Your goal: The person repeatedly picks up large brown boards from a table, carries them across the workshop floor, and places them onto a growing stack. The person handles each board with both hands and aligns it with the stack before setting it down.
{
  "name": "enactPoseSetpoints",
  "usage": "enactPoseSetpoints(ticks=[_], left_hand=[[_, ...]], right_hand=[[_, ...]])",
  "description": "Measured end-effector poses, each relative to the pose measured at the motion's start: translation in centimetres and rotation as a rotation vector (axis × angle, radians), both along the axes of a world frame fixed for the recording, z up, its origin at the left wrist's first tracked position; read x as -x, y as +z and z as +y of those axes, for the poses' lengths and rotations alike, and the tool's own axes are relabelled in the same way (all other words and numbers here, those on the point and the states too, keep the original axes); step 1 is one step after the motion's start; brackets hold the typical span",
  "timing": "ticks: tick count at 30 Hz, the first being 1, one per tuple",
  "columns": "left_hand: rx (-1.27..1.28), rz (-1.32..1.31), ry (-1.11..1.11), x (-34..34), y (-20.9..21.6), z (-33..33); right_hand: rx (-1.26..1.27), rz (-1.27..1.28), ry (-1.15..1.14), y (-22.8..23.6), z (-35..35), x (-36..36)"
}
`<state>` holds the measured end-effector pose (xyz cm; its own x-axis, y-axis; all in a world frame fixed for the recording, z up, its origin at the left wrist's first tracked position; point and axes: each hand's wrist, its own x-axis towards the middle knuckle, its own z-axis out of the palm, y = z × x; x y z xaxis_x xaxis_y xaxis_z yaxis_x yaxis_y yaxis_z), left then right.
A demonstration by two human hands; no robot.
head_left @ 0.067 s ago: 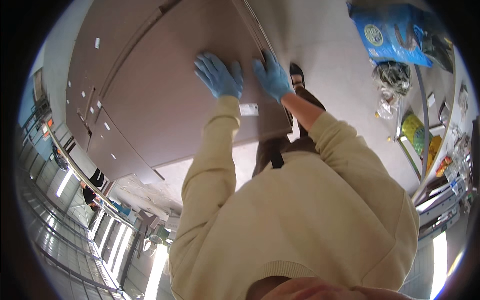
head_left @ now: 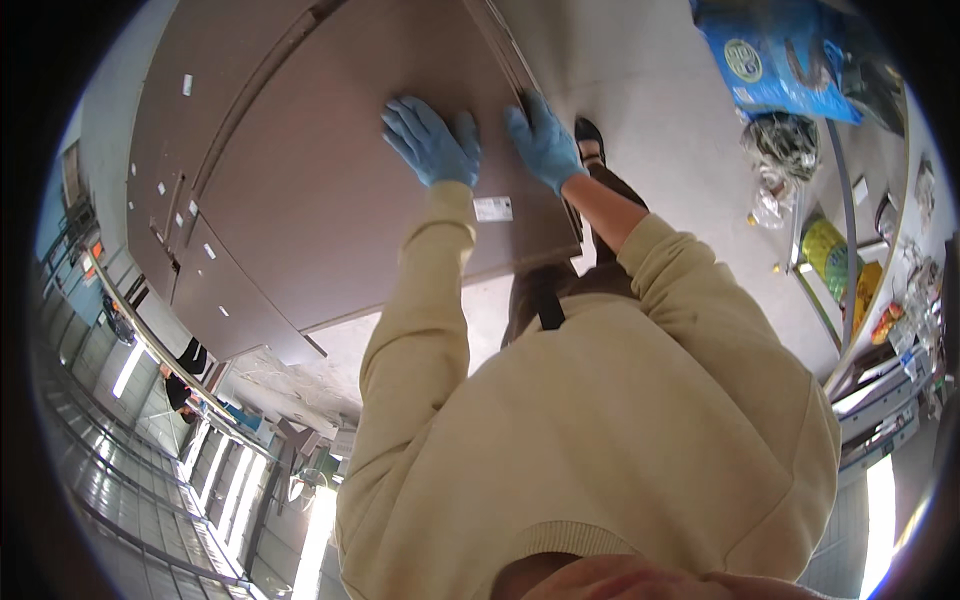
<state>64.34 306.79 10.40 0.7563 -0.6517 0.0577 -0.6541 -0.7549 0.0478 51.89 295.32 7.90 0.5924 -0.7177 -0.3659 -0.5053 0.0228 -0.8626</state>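
Before me lies a large brown flat panel (head_left: 330, 190) on a stack of similar boards. My left hand (head_left: 432, 145), in a blue glove, rests flat on its upper face with fingers stretched out and thumb apart. Farther right, my right hand (head_left: 546, 148), also gloved in blue, touches the panel's right edge. Its thumb lies toward the top face, and its extended fingers run along the edge; their tips are partly hidden. A white label (head_left: 493, 209) is stuck on the panel just below my hands.
More brown boards (head_left: 190, 130) with small white labels lie on the left. A blue bag (head_left: 770, 60) and clear plastic wrap (head_left: 780, 150) are on the floor at the right, near a yellow-green container (head_left: 824, 255). Far left, another person (head_left: 178, 388) shows small.
The view has shifted slightly, so the scene sits a little higher and more to the left. Both hands keep their places on the panel.
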Motion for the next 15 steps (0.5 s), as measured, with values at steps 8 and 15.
enactPoseSetpoints(ticks=[8,15], left_hand=[[0.057,-0.055,-0.023,-0.7,-2.3,0.8],[0.012,-0.013,-0.004,-0.7,-3.4,1.5]], right_hand=[[-0.039,0.091,-0.135,-0.6,4.6,16.3],[-0.302,0.341,-0.073,2.5,17.2,23.7]])
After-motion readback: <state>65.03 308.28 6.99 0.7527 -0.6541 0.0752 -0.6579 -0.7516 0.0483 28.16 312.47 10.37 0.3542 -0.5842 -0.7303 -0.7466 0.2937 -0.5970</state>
